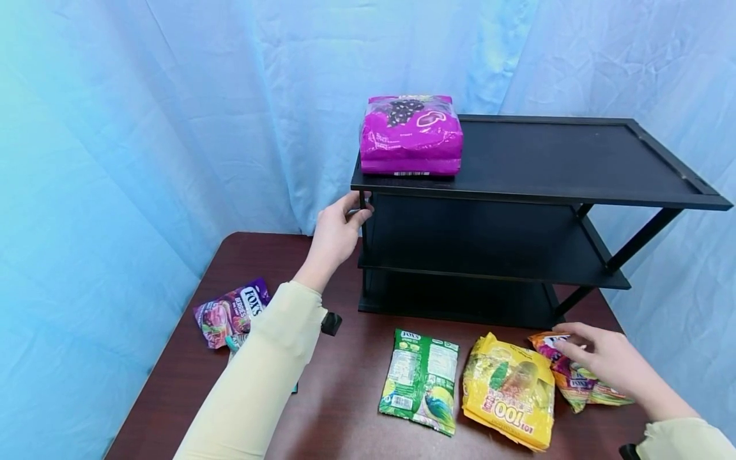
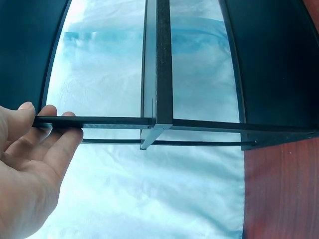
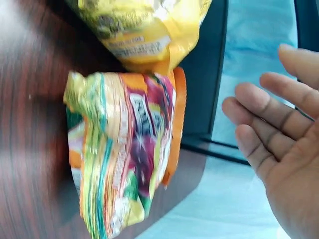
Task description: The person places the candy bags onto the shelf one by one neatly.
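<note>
My left hand is at the front left corner of a black three-tier shelf rack. Thumb and fingers pinch its thin upright post, seen close in the left wrist view. Above that hand, a purple candy bag stands on the top shelf. My right hand hovers over colourful Fox's candy bags at the table's right. In the right wrist view its fingers are spread loosely, apart from the fruit-printed candy bag, and hold nothing. Left of it lies a yellow candy bag.
A green Fox's bag lies flat on the dark red-brown table in front of the rack. At the left, a purple Fox's Berries bag and other packets are partly hidden behind my left sleeve. Light blue curtains hang behind.
</note>
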A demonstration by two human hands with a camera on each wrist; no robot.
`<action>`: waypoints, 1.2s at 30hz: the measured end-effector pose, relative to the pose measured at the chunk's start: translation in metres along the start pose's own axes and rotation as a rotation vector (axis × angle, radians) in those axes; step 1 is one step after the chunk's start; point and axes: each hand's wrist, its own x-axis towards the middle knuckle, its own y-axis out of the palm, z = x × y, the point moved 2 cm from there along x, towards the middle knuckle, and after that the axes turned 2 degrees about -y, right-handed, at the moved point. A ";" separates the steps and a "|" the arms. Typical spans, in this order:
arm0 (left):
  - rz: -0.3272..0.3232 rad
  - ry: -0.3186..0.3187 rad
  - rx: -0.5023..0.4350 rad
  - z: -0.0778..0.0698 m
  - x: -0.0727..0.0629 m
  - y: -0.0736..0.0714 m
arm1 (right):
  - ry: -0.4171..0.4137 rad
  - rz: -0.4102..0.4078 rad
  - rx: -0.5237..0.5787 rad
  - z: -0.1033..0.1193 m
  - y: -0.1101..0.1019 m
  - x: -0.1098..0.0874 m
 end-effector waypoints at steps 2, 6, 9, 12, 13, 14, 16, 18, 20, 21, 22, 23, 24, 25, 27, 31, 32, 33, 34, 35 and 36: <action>-0.002 -0.002 0.006 0.000 0.000 0.000 | -0.032 0.044 0.022 0.004 0.007 0.003; -0.004 -0.011 0.015 -0.001 -0.001 0.001 | -0.105 0.148 0.075 0.010 0.018 0.006; -0.007 -0.013 0.016 -0.002 0.000 0.001 | -0.143 0.222 0.082 0.012 0.026 0.008; -0.013 -0.011 0.018 -0.002 0.000 0.001 | -0.121 0.280 0.070 0.012 0.036 0.010; -0.016 -0.009 0.020 -0.002 0.000 0.001 | -0.103 0.292 0.063 0.011 0.038 0.011; -0.018 -0.006 0.022 -0.002 0.000 0.001 | -0.083 0.304 0.060 0.011 0.041 0.012; -0.021 -0.002 0.025 -0.002 0.000 0.001 | -0.033 0.318 0.055 0.009 0.046 0.015; -0.025 0.006 0.032 -0.002 0.000 0.001 | 0.008 0.329 0.049 0.009 0.050 0.018; -0.027 0.012 0.036 -0.001 -0.001 0.001 | 0.028 0.334 0.036 0.008 0.054 0.022; -0.029 0.015 0.039 -0.001 -0.001 0.001 | 0.031 0.333 0.027 0.009 0.055 0.024; -0.031 0.018 0.040 -0.001 -0.001 0.001 | 0.033 0.330 0.018 0.009 0.057 0.025; -0.032 0.021 0.041 -0.001 -0.001 0.002 | 0.035 0.327 0.005 0.010 0.059 0.026; -0.032 0.022 0.041 -0.001 -0.001 0.002 | 0.031 0.321 -0.011 0.011 0.061 0.027; -0.032 0.023 0.042 0.000 -0.001 0.002 | 0.029 0.312 -0.022 0.012 0.062 0.028; -0.035 0.026 0.044 -0.001 -0.001 0.002 | 0.016 0.283 -0.043 0.015 0.064 0.028; -0.033 0.017 0.043 -0.001 -0.001 0.002 | -0.015 0.207 -0.051 0.022 0.065 0.028; -0.033 0.016 0.039 -0.001 -0.001 0.002 | -0.022 0.193 -0.047 0.023 0.066 0.028; -0.032 0.014 0.035 -0.001 -0.001 0.002 | -0.025 0.182 -0.041 0.023 0.066 0.028; -0.031 0.013 0.034 -0.001 -0.001 0.002 | -0.028 0.174 -0.035 0.024 0.066 0.028; -0.031 0.013 0.033 -0.001 -0.001 0.002 | -0.021 0.175 -0.028 0.023 0.067 0.028; -0.031 0.013 0.033 -0.001 -0.001 0.002 | -0.024 0.179 -0.027 0.023 0.067 0.028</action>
